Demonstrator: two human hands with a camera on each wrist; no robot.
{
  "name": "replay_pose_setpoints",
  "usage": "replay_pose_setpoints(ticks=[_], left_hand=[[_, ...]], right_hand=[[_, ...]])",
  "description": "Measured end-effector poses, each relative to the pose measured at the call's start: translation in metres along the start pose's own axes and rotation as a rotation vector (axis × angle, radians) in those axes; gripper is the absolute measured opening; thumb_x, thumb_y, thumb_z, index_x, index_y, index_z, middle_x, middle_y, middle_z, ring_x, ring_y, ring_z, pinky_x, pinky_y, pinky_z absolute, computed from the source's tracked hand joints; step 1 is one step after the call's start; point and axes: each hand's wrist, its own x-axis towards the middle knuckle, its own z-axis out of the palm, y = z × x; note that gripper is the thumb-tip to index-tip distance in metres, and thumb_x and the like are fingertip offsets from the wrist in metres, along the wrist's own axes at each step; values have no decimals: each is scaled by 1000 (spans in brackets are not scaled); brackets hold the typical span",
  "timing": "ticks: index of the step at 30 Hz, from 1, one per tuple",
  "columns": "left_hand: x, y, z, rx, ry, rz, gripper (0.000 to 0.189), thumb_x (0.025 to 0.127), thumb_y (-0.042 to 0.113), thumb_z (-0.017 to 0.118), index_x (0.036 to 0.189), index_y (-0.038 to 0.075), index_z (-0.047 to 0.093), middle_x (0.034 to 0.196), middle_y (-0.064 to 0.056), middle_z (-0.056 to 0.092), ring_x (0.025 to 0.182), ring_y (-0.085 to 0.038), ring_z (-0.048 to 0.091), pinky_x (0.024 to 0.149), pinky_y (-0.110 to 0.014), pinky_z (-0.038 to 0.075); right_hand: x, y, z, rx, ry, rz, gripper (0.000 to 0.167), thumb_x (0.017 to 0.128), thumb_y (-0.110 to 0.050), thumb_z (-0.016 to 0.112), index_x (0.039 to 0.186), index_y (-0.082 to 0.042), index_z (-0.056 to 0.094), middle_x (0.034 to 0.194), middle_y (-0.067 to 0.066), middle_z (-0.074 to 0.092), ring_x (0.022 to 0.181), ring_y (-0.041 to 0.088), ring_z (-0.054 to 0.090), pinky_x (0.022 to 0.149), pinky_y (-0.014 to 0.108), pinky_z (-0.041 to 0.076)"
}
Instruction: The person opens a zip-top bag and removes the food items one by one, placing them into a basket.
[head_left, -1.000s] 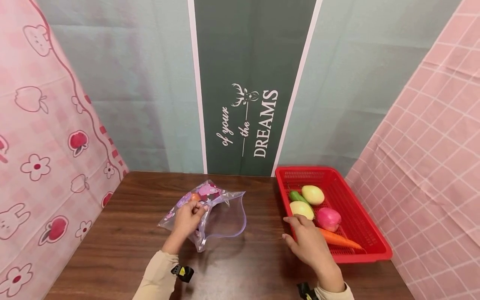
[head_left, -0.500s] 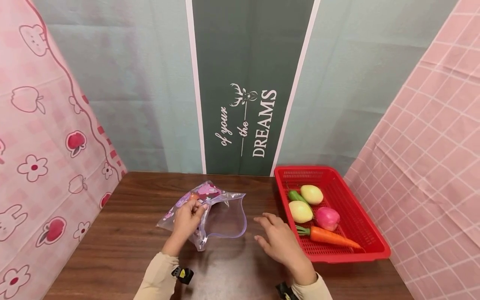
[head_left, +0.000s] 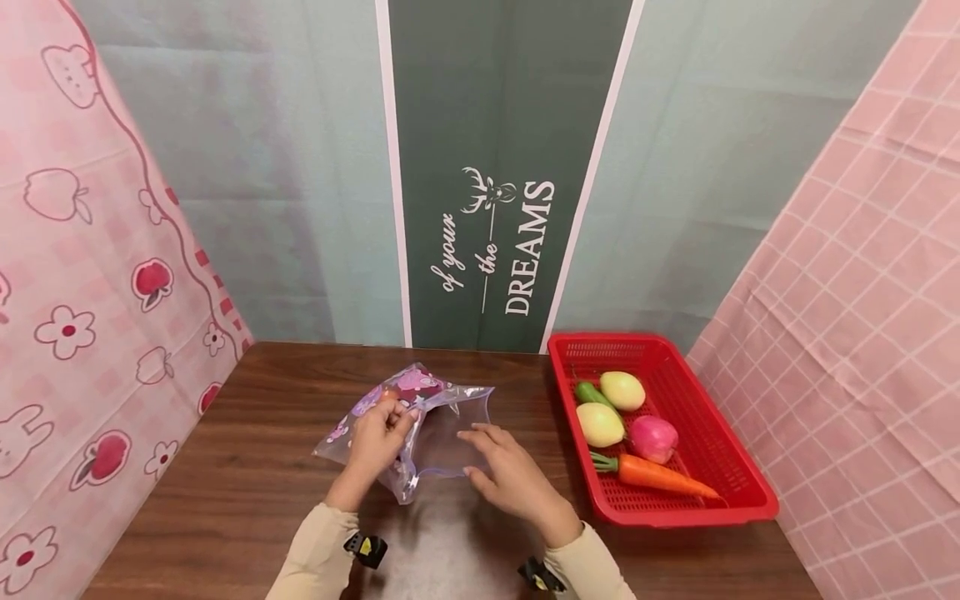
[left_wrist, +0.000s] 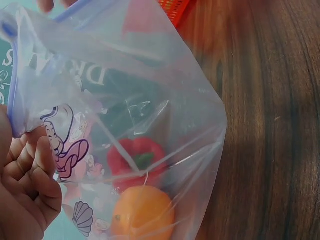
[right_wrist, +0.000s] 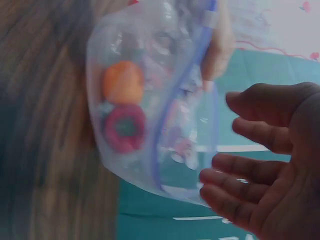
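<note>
A clear zip bag [head_left: 420,383] with purple and pink cartoon prints lies on the table, its mouth spread toward the right. My left hand [head_left: 375,437] pinches the bag's rim between thumb and fingers. Inside the bag, in the left wrist view, are a red bell pepper [left_wrist: 135,157] and a round orange fruit [left_wrist: 145,215] close against it. Relaxed fingers extended and holding nothing, my right hand [head_left: 517,479] is right at the bag's mouth. In the right wrist view its fingertips [right_wrist: 207,177] overlap the bag's purple rim.
A red plastic basket [head_left: 720,417] stands on the right of the brown table [head_left: 247,467]. It holds a carrot [head_left: 660,475], a pink fruit [head_left: 654,437], two pale yellow ones [head_left: 622,390] and a green vegetable [head_left: 588,392]. Cloth hangs behind and along both sides.
My right hand has moved left from the basket's near left side to the bag's mouth, uncovering the carrot's green top. The left hand keeps its pinch on the bag in the same place.
</note>
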Motion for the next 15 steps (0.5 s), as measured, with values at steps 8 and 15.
replay_pose_setpoints(ticks=[8,15], left_hand=[[-4,-2,1,-23,-25,1,21,79,14,72,67,12,56,55,8,42,50,-5,39,46,-25,32],[-6,-6,6,14,-3,84,23,78,13,74,66,14,53,54,13,41,49,-2,37,45,-25,33]], right_hand=[[31,9,29,70,-46,-59,35,82,-7,66,115,-1,59,114,15,57,108,26,53,91,36,41],[53,16,55,-27,-159,-12,37,81,-9,67,116,0,59,115,15,57,108,27,52,92,34,40]])
